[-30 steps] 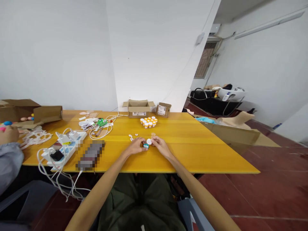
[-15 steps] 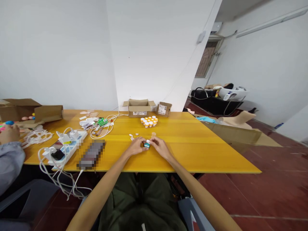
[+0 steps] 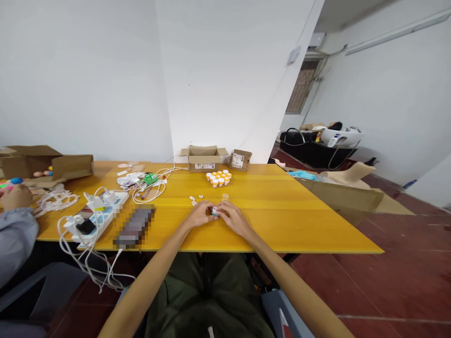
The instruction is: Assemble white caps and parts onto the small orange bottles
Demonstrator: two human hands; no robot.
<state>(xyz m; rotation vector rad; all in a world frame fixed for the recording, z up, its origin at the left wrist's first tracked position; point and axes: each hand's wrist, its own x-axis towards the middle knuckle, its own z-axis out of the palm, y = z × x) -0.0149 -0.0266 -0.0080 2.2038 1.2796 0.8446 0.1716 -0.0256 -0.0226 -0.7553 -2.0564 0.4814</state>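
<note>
My left hand (image 3: 200, 214) is closed round the left side of a small teal and white jar (image 3: 214, 211) above the front middle of the table. From the other side my right hand (image 3: 231, 218) pinches the jar's white upper part, its fingertips close to those of the left. The fingers hide much of the jar. Just beyond my left hand lie several small white pieces with dark marks (image 3: 193, 203). Pale, see-through round discs (image 3: 225, 196) lie beyond my right hand. Farther back stands a cluster of small white and orange jars (image 3: 219, 179).
An open cardboard box (image 3: 204, 159) and a smaller carton (image 3: 240, 160) stand against the wall. To my left are a power strip (image 3: 102, 217) with tangled white cables and a pixelated phone-like slab (image 3: 134, 226). Another person's hand (image 3: 16, 197) is at far left.
The white part in my right fingers has come down over the teal part, which shows less now. My right hand has shifted slightly left and its fingers have curled more.
</note>
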